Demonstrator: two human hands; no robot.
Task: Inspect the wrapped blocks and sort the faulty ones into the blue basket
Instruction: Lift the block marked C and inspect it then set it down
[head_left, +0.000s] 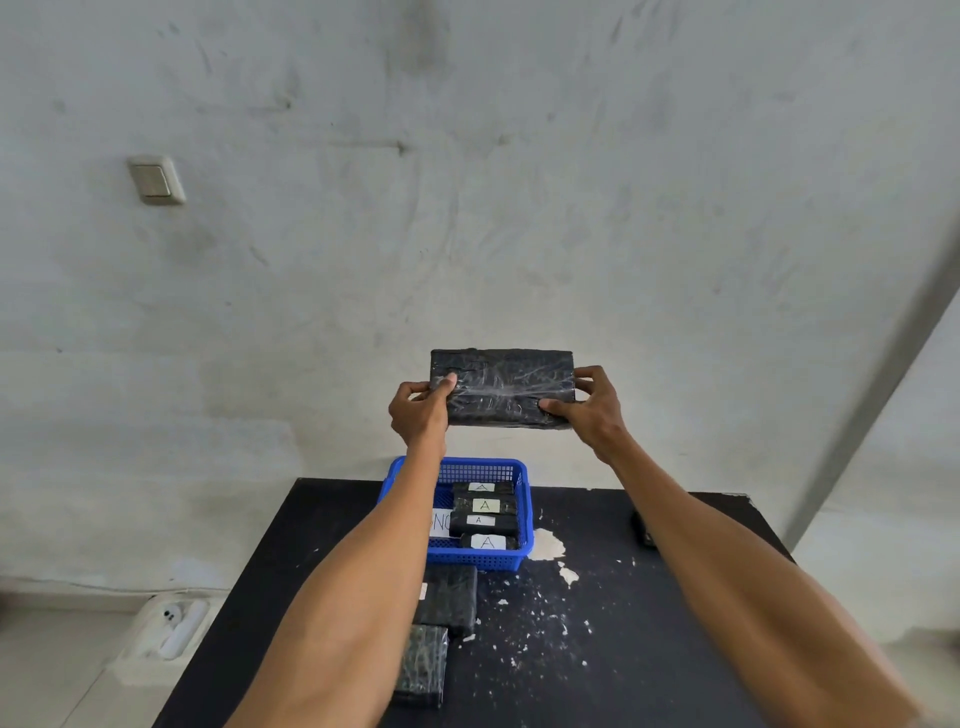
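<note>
I hold a black block wrapped in clear film (501, 387) up in front of the wall, level and well above the table. My left hand (422, 413) grips its left end and my right hand (587, 410) grips its right end, thumbs on the near face. No label shows on this face. Below it, the blue basket (522, 551) stands at the far side of the black table (649, 623) and holds several wrapped blocks (485, 522) with white labels marked "A". Two more wrapped blocks (449, 597) (423, 665) lie on the table in front of the basket, partly hidden by my left forearm.
A white paper with letters lies in the basket's left part. The table's surface is chipped with white flecks. A small dark object (643, 530) sits near the table's right edge. A white power strip (174, 626) lies on the floor to the left; a wall switch (156, 179) is above.
</note>
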